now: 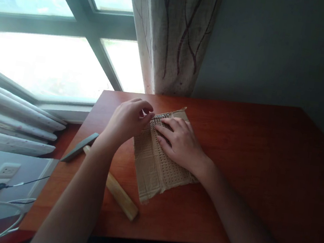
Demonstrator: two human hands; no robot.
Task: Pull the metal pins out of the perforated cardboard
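A torn piece of brown cardboard (pixel 151 168) lies on the desk, with rows of small dark holes across its middle and right part. My right hand (pixel 181 142) rests on it, palm down, fingers stretched out and a little spread. At the cardboard's upper left edge, my left hand (pixel 134 117) has its thumb and forefinger brought together. Whatever is in that pinch is too small to tell. A row of small dark marks runs along the top edge between the two hands. Partly behind my left forearm lies a hammer (pixel 123 196) with a wooden handle and grey metal head.
The reddish-brown wooden desk (pixel 252 162) runs up to the wall. A curtain (pixel 179 39) hangs behind it, beside a bright window (pixel 37 63). Low on the left are a wall socket (pixel 7 171) with a black plug and white cables (pixel 12 217).
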